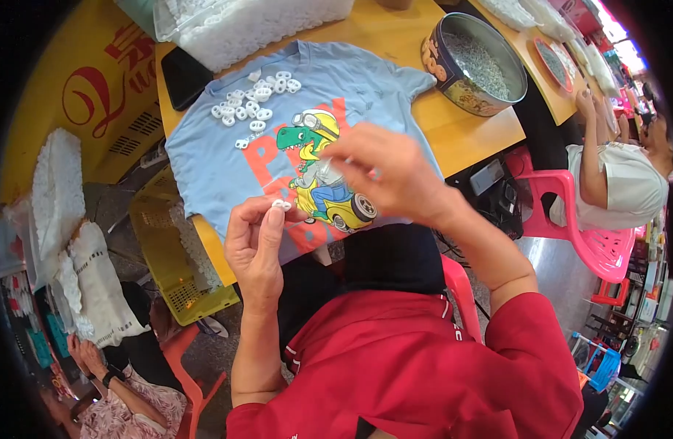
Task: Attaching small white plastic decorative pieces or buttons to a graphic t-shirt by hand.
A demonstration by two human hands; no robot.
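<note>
Yellow table (461,139) carries a blue shirt (365,95). Over it, the left hand (256,245) pinches one small white piece (281,205), long axis roughly sideways; the right hand (395,172) is apart, up and rightward, fingers curled, blurred: I cannot tell their hold.

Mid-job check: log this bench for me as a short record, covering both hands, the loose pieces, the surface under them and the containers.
Left hand: pinching a small white piece between thumb and fingers
Right hand: raised over the shirt's print, fingertips blurred; grip unclear
Loose pieces: white pieces clustered near the shirt's collar
Surface: light blue shirt spread on a yellow table
Round tin: right of the shirt, holding small silvery parts
Yellow crate: below the table's left side
</note>
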